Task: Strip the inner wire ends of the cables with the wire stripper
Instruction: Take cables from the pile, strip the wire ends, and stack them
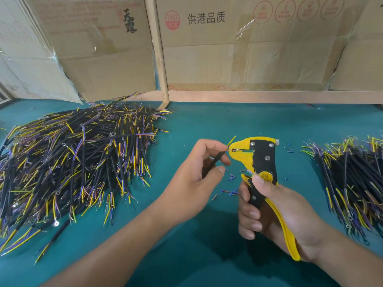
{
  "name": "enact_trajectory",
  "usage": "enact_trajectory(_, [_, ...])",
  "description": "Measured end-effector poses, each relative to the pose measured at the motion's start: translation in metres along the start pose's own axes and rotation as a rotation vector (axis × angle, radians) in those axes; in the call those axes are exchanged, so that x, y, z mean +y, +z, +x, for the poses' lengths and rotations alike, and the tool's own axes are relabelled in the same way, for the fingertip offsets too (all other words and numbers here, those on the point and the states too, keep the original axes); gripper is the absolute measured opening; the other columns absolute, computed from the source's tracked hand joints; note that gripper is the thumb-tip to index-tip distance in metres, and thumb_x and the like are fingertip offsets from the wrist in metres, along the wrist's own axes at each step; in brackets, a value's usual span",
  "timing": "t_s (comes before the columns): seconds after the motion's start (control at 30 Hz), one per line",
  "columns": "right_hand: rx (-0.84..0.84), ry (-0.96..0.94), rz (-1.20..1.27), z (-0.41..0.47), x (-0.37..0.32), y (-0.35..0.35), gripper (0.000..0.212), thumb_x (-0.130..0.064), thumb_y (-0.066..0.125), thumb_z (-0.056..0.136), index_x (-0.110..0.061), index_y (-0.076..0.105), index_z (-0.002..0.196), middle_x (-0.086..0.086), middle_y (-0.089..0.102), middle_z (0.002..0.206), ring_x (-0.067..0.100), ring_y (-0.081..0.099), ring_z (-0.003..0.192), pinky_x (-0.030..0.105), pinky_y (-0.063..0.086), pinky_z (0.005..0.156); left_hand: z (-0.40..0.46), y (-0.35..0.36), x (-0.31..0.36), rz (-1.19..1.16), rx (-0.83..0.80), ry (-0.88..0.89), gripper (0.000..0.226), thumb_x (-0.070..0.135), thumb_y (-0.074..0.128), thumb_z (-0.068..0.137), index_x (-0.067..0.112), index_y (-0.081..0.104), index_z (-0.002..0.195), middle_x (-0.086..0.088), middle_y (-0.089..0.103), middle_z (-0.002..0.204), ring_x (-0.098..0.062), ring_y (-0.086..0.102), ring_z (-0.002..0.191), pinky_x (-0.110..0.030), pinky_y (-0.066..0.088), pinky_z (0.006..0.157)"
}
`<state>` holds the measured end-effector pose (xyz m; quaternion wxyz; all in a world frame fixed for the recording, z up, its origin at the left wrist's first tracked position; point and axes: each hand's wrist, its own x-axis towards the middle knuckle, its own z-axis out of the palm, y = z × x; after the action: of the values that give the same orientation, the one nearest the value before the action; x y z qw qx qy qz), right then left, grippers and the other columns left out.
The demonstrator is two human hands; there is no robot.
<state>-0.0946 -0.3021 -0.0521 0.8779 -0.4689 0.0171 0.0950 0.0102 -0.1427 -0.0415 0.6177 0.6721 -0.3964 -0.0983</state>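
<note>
**benchrat:** Progress check, anyone? Left hand (199,172) is pinching a thin black-jacketed cable (213,162) between thumb and fingertips, one inner wire poked into the mouth of the yellow-and-black automatic wire stripper (259,162). Right hand (269,216) is wrapped tight round the stripper's handles. A yellow core sticks up free just above the nose.

**crimpqueen:** Looks mid-job to me. Big heap of black cables with yellow and purple cores (76,154) on the left of the teal table mat (207,125), and a smaller heap of the same cables (352,179) at the right edge. I'd guess one is finished work, but can't tell which. Little blue and red insulation offcuts (230,189) lie scattered under the tool, so plenty has been stripped already.
</note>
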Motion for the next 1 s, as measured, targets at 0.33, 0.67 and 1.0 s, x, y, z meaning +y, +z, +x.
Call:
enact_trajectory(0.33, [0.007, 0.013, -0.09, -0.005, -0.006, 0.004, 0.058, -0.056, 0.086, 0.067, -0.011, 0.051, 0.07, 0.005, 0.032, 0.055, 0.016, 0.031, 0.04, 0.027, 0.036, 0.044, 0.003, -0.004, -0.004, 0.068, 0.043, -0.053, 0.021, 0.034, 0.043, 0.102, 0.03, 0.063, 0.096, 0.013, 0.051, 0.073, -0.005, 0.037, 0.057, -0.014, 0.032, 0.055])
enact_trajectory(0.67, [0.001, 0.015, -0.079, -0.007, -0.009, 0.004, 0.058, -0.058, 0.085, 0.068, -0.013, 0.049, 0.067, 0.001, 0.03, 0.051, 0.011, 0.026, 0.036, 0.02, 0.032, 0.04, 0.004, -0.013, 0.005, 0.267, 0.051, 0.037, 0.019, 0.035, 0.046, 0.102, 0.026, 0.059, 0.091, -0.003, 0.05, 0.072, -0.021, 0.037, 0.065, -0.033, 0.034, 0.058])
enact_trajectory(1.0, [0.009, 0.022, -0.088, -0.007, -0.01, 0.003, 0.056, -0.057, 0.086, 0.068, -0.012, 0.051, 0.07, 0.001, 0.032, 0.053, 0.011, 0.028, 0.036, 0.02, 0.033, 0.04, 0.006, -0.026, 0.008, 0.346, 0.012, 0.049, 0.019, 0.036, 0.047, 0.101, 0.027, 0.06, 0.091, -0.017, 0.048, 0.074, -0.028, 0.035, 0.066, -0.038, 0.033, 0.059])
